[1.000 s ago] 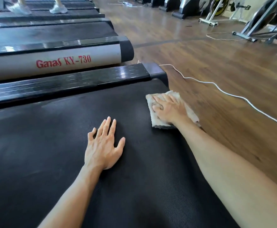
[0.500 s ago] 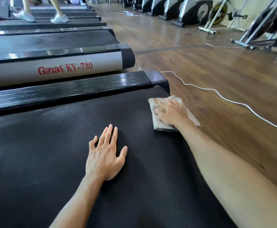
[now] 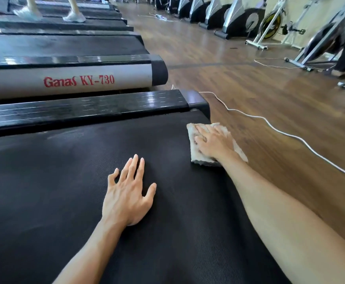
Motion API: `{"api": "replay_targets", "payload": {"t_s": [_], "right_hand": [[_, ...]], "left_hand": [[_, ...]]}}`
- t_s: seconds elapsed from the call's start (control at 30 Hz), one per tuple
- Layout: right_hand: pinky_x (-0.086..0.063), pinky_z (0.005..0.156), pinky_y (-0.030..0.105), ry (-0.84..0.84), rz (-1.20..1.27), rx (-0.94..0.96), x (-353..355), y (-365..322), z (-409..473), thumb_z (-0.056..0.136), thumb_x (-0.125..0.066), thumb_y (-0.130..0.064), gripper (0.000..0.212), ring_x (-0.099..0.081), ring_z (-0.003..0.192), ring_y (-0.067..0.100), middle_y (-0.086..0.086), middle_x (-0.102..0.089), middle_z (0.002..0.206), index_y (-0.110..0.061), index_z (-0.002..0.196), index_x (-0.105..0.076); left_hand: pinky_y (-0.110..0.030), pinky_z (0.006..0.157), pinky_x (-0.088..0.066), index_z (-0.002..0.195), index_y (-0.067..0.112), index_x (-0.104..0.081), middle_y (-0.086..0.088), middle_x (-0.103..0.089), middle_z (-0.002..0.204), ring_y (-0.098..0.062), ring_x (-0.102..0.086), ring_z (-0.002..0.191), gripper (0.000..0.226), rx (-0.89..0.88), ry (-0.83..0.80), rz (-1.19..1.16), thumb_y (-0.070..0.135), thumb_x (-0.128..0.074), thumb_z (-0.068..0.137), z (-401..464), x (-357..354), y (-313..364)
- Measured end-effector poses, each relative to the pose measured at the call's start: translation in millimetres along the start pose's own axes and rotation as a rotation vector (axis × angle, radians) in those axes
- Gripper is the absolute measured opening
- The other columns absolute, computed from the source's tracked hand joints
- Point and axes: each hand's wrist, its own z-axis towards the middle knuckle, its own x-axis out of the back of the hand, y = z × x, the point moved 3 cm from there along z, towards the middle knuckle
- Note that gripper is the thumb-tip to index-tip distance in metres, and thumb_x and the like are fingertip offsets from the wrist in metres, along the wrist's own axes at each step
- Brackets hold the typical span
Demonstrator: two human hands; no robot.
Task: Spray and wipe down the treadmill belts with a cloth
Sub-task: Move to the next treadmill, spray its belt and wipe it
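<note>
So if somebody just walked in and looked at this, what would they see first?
Probably the two bare arms stretched over the big black treadmill belt: the left hand lies flat in the middle, and the right hand presses a pale cloth at the belt's far right edge. Next, the red "Ganas KY-730" lettering on the grey treadmill beside it, and the white cable snaking across the wooden floor.

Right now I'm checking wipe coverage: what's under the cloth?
The cloth lies on the black treadmill belt at its rear edge, its far side overhanging toward the wooden floor. The right hand presses on it; the belt directly beneath is hidden.
</note>
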Motion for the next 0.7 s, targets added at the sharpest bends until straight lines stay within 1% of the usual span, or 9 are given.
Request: {"api": "replay_targets", "payload": {"t_s": [0.07,0.13,0.2,0.3,0.37,0.47,0.57,0.63,0.7], "right_hand": [[-0.016,0.123,0.053,-0.034,0.014,0.063,-5.7,-21.6,1.2,0.097,-0.024,-0.051,0.058,-0.028,0.149,0.018,-0.008,-0.037,0.162,-0.042,0.153,-0.038],[-0.02,0.121,0.052,-0.037,0.009,0.179,-6.6,-29.2,-24.8,0.088,-0.019,-0.055,0.065,-0.034,0.145,0.017,-0.011,-0.044,0.155,-0.042,0.146,-0.045],[-0.018,0.122,0.053,-0.036,0.009,0.231,-4.5,-13.6,-58.5,0.086,-0.016,-0.057,0.071,-0.03,0.147,0.013,-0.016,-0.041,0.156,-0.044,0.149,-0.044],[-0.003,0.126,0.055,-0.046,-0.003,0.132,1.0,18.8,-79.0,0.096,-0.018,-0.055,0.064,-0.014,0.155,0.009,-0.018,-0.026,0.166,-0.045,0.158,-0.031],[-0.004,0.125,0.056,-0.028,-0.004,0.053,4.7,21.9,-53.5,0.105,-0.025,-0.048,0.053,-0.015,0.155,0.013,-0.013,-0.027,0.166,-0.044,0.157,-0.033],[-0.009,0.123,0.057,-0.009,-0.027,0.001,4.6,-1.0,-10.5,0.105,-0.025,-0.045,0.051,-0.019,0.153,0.017,-0.009,-0.032,0.164,-0.042,0.154,-0.035],[-0.007,0.124,0.056,-0.027,-0.04,0.113,-9.8,-33.3,-7.4,0.101,-0.024,-0.05,0.055,-0.02,0.153,0.016,-0.01,-0.033,0.163,-0.044,0.155,-0.033],[-0.01,0.124,0.053,-0.045,-0.018,0.244,-12.4,-42.3,-35.2,0.098,-0.025,-0.054,0.058,-0.022,0.151,0.014,-0.011,-0.035,0.162,-0.045,0.154,-0.035],[-0.009,0.125,0.051,-0.081,0.021,0.31,-6.5,-34.0,-75.7,0.093,-0.02,-0.06,0.067,-0.016,0.154,0.011,-0.013,-0.027,0.166,-0.046,0.157,-0.031]], "left_hand": [[-0.04,0.126,-0.002,0.164,0.023,-0.001,0.006,0.009,0.171,-0.008,0.01,0.156,0.09,-0.006,-0.008,-0.002,0.067,0.002,0.085,0.3,0.6,-0.7],[-0.04,0.126,-0.003,0.164,0.023,-0.002,0.006,0.009,0.171,-0.008,0.009,0.156,0.089,-0.003,-0.009,-0.003,0.067,0.0,0.086,0.7,1.3,-1.3],[-0.04,0.126,-0.002,0.164,0.023,-0.001,0.006,0.01,0.17,-0.008,0.01,0.156,0.09,-0.007,-0.014,-0.003,0.067,0.0,0.086,0.4,1.4,-0.5],[-0.04,0.125,-0.002,0.164,0.022,-0.001,0.005,0.01,0.17,-0.008,0.01,0.156,0.091,-0.01,-0.009,-0.006,0.067,0.001,0.085,0.7,1.7,-0.1],[-0.04,0.125,-0.002,0.164,0.023,0.0,0.005,0.01,0.17,-0.008,0.01,0.156,0.091,-0.002,-0.009,-0.006,0.067,0.002,0.084,0.6,2.0,-0.3],[-0.039,0.125,-0.002,0.163,0.024,0.002,0.006,0.011,0.17,-0.007,0.012,0.155,0.091,0.001,-0.018,0.015,0.067,0.004,0.083,0.9,2.1,0.8],[-0.04,0.125,-0.003,0.164,0.024,0.0,0.006,0.009,0.171,-0.007,0.01,0.156,0.091,0.001,-0.022,0.011,0.068,0.003,0.083,1.7,2.7,0.4],[-0.04,0.125,-0.004,0.164,0.023,-0.002,0.006,0.008,0.171,-0.008,0.009,0.156,0.091,-0.007,-0.025,0.007,0.068,0.002,0.084,2.1,1.6,-0.2],[-0.04,0.125,-0.005,0.164,0.022,-0.006,0.005,0.005,0.171,-0.008,0.007,0.156,0.09,-0.014,-0.013,-0.009,0.068,-0.002,0.086,1.3,2.4,-0.1]]}}
